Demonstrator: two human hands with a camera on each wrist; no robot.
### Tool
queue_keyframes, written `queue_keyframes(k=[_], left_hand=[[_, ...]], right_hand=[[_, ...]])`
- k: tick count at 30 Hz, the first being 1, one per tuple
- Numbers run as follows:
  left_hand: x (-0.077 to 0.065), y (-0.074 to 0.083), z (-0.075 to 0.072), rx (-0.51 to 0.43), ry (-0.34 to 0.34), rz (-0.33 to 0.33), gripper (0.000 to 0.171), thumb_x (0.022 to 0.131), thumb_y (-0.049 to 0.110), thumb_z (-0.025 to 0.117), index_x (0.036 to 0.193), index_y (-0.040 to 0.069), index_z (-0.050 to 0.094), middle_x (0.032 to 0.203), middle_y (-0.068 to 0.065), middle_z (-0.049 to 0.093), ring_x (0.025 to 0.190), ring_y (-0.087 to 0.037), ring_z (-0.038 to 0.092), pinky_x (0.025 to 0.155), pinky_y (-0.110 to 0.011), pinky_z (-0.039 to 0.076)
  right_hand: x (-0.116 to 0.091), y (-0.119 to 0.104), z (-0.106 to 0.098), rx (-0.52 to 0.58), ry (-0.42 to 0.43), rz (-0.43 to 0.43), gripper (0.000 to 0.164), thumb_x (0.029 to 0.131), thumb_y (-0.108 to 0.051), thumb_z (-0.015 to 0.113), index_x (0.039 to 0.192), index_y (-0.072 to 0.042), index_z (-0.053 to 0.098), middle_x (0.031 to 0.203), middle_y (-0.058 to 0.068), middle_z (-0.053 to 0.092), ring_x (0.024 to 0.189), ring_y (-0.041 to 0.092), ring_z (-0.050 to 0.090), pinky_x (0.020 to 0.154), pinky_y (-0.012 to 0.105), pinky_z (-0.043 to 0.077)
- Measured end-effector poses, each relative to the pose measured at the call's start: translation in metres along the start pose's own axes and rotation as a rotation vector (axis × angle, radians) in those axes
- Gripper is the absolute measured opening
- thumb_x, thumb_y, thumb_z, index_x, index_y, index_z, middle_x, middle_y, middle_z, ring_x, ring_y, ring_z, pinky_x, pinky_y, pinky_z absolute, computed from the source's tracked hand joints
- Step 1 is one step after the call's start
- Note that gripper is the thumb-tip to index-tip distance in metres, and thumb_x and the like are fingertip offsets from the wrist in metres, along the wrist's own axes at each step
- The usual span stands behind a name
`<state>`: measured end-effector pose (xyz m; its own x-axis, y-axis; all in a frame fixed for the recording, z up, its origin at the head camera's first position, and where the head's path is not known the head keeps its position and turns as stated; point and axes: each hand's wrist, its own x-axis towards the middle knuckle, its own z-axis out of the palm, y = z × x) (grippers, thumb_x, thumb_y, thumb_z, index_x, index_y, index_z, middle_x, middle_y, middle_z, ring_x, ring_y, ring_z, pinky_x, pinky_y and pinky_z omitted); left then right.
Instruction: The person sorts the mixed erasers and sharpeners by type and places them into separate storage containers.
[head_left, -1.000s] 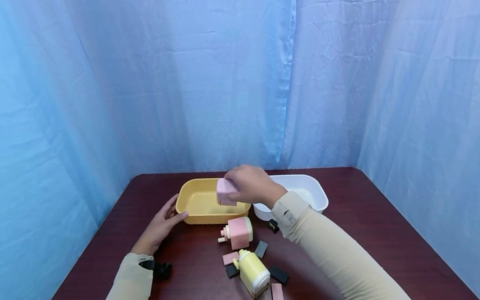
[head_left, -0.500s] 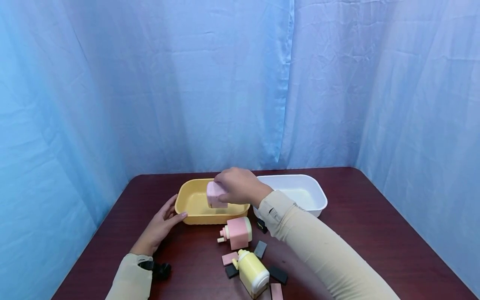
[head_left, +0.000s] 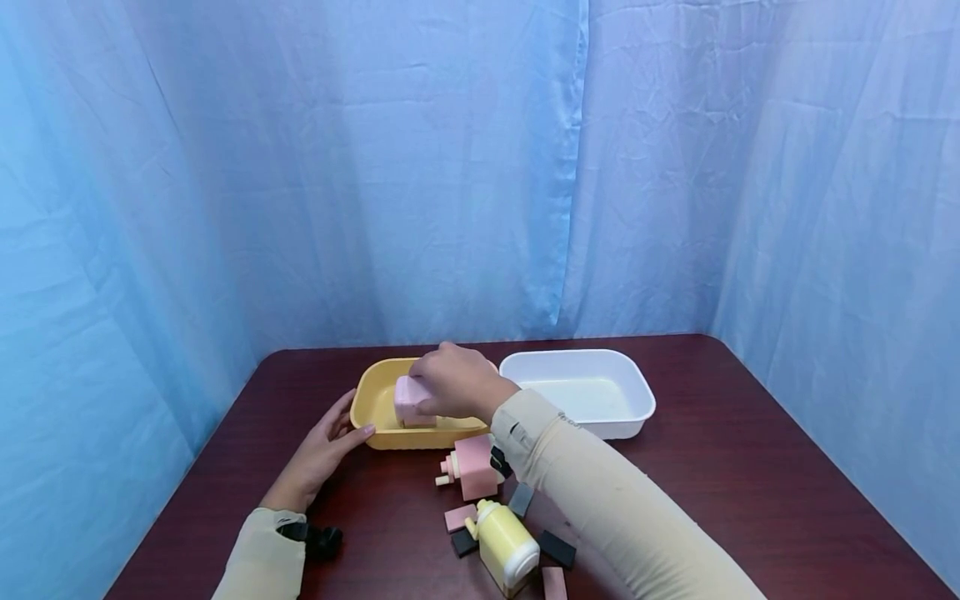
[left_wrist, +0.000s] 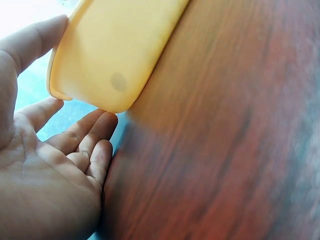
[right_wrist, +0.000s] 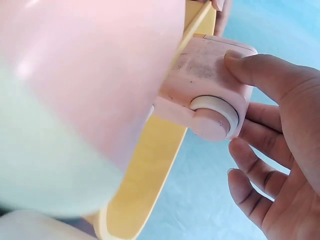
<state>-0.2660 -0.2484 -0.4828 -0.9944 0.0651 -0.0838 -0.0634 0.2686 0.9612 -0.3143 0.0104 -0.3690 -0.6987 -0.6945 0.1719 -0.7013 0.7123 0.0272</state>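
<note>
My right hand [head_left: 457, 383] grips a pale pink crank pencil sharpener [head_left: 408, 402] over the inside of a yellow bin [head_left: 427, 440]. In the right wrist view the thumb lies on its smudged side, near a round knob with a white ring. At the bin's left end, my left hand [head_left: 318, 457] holds the corner, thumb at the front rim and fingers at the outer wall. In front of the bin lies a pink-and-cream sharpener [head_left: 472, 467] with a crank. Closer to me is a yellow-and-white sharpener [head_left: 506, 542].
A white bin [head_left: 637, 425] stands right of the yellow one. Around the yellow sharpener lie small blocks: a grey block [head_left: 521, 498], a pink block [head_left: 459, 517], a black block [head_left: 557, 550] and others. Blue curtains [head_left: 420, 167] hang behind the dark red table [head_left: 720, 450].
My right hand has carried the pale pink sharpener left and slightly down into the yellow bin's outline, uncovering more of the white bin. My left hand has stayed at the bin's corner.
</note>
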Motion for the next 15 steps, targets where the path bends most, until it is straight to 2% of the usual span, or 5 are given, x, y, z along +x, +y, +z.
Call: queue_keyframes(k=[3, 9, 15], left_hand=[[0.0002, 0.0001, 0.0002, -0.005, 0.001, -0.005, 0.088, 0.097, 0.038, 0.073, 0.166, 0.031, 0.019, 0.167, -0.011, 0.035, 0.156, -0.032, 0.026, 0.126, -0.055, 0.024], [-0.0008, 0.0015, 0.0012, 0.002, 0.004, -0.007, 0.087, 0.098, 0.037, 0.072, 0.167, 0.029, 0.019, 0.167, -0.011, 0.034, 0.156, -0.033, 0.027, 0.125, -0.055, 0.024], [-0.001, 0.001, -0.0007, -0.003, 0.003, -0.006, 0.087, 0.098, 0.038, 0.071, 0.167, 0.031, 0.019, 0.167, -0.01, 0.034, 0.156, -0.032, 0.026, 0.126, -0.056, 0.023]], right_hand=[[0.0029, -0.0029, 0.003, 0.006, -0.003, 0.001, 0.045, 0.088, -0.057, 0.076, 0.122, -0.027, 0.074, 0.107, -0.012, 0.074, 0.093, 0.014, 0.06, 0.076, 0.033, 0.053], [0.0056, -0.0055, 0.0055, 0.049, -0.008, -0.002, 0.052, 0.086, -0.066, 0.073, 0.118, -0.026, 0.075, 0.099, -0.014, 0.072, 0.084, 0.011, 0.059, 0.068, 0.03, 0.051], [0.0093, -0.0095, 0.0096, 0.048, -0.006, -0.022, 0.052, 0.087, -0.066, 0.072, 0.119, -0.025, 0.076, 0.1, -0.013, 0.073, 0.086, 0.01, 0.059, 0.072, 0.029, 0.05]])
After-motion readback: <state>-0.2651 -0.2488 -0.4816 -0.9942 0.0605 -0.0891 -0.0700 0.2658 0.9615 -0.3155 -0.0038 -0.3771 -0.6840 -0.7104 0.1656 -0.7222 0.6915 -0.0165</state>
